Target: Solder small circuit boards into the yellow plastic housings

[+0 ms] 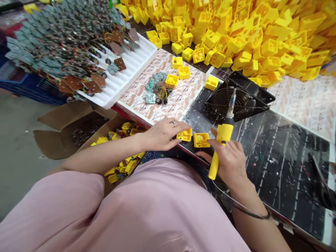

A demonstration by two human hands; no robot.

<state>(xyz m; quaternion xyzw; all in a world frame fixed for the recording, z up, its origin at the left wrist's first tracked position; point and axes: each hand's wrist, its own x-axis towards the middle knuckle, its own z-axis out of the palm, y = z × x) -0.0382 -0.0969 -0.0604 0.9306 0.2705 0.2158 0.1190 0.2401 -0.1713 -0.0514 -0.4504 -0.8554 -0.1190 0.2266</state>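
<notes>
My left hand [166, 134] rests at the table's front edge, its thumb and fingers closed on the sides of a small yellow plastic housing [184, 135]. A second open-topped yellow housing [201, 140] sits just right of it, touched by the fingertips of my right hand [232, 159]. That hand is wrapped round a yellow soldering gun [224, 134], whose metal tip points up and away from me over a black fan [233, 101]. A thin wire trails from the gun's lower end along my wrist.
Loose yellow housings [184, 72] and small circuit boards with wires [156, 84] lie on patterned sheeting. A white ribbed tray [128, 70] piled with boards stands left. Yellow housings are heaped behind. Cardboard boxes [65, 115] sit below, left; dark scissors-like handles [324, 192] lie right.
</notes>
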